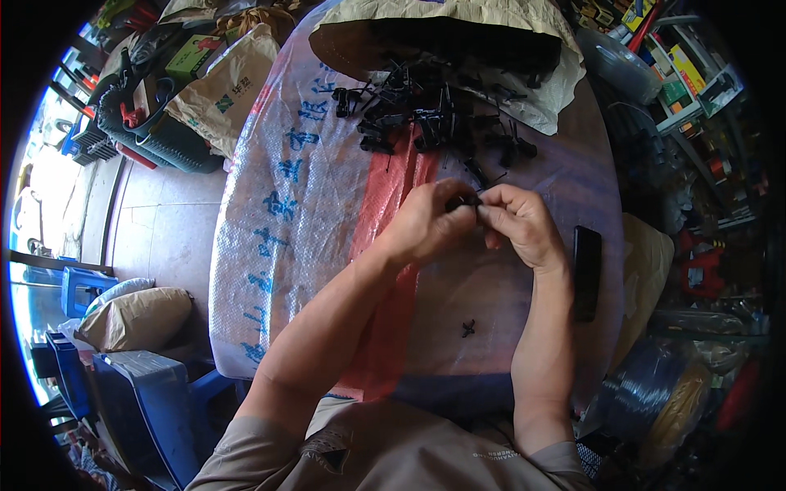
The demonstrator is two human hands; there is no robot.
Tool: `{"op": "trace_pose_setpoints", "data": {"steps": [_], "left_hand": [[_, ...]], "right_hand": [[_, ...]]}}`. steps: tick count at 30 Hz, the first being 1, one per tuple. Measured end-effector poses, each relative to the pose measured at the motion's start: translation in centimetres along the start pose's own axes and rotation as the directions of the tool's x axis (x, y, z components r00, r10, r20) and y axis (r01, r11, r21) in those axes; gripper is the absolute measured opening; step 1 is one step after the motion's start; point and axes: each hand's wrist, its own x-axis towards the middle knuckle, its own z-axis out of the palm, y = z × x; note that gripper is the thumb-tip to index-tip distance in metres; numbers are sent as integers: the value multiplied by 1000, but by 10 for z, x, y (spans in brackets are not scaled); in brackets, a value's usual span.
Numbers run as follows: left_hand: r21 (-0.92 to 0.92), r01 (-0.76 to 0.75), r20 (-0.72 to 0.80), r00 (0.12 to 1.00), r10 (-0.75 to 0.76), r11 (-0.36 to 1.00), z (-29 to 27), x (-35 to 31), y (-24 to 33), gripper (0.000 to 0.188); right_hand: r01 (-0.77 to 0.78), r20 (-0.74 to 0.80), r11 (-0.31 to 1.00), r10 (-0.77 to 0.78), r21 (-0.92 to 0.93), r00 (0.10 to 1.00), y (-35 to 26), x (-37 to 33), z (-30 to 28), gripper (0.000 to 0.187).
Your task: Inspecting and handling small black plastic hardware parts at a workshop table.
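- Pinching a small black part (463,201) in curled left hand (432,214), over the middle of the table (219,327), mostly hiding it from view.
- Pressing right hand (517,221) together, thumb against forefinger, at the part's right end.
- Facing a heap of black parts (442,123) at far middle, just before the dark mouth of a paper sack (565,82).
- Showing large blue characters (282,204) in a column down the left side of a plastic sheet (327,237), beside a red band (372,327).
- Displaying green printing on a brown paper bag (233,94) at far left, beyond the table's edge.
- Wearing a shirt (409,442) with small chest lettering, against the table's near edge.
- Having open room between left forearm (327,319) and the curved left edge.
- Having more room between forearms, around a black cross-shaped piece (468,328).
- Having less room at right, with a black phone (586,274) lying between right forearm (544,352) and the right edge.
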Motion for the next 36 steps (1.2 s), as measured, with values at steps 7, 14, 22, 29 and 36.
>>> {"op": "trace_pose_setpoints", "data": {"steps": [7,14,22,29,36], "left_hand": [[-841,167,56,973,-225,515,-21,9,-5,16],[-708,41,-143,969,-200,705,-25,6,7,18],[-852,43,-156,931,-331,522,-22,7,14,15],[-69,81,-320,942,-99,994,-13,-2,24,35],[-301,119,-118,980,-161,946,-13,-6,35,35]], "right_hand": [[194,-215,600,-541,-776,813,35,20,-16,29],[224,-181,655,-492,-722,852,20,14,5,9],[214,-145,534,-552,-818,821,22,13,12,8],[458,-64,487,-734,-744,676,-2,8,38,18],[371,-389,926,-366,-65,846,4,11,33,26]]}}
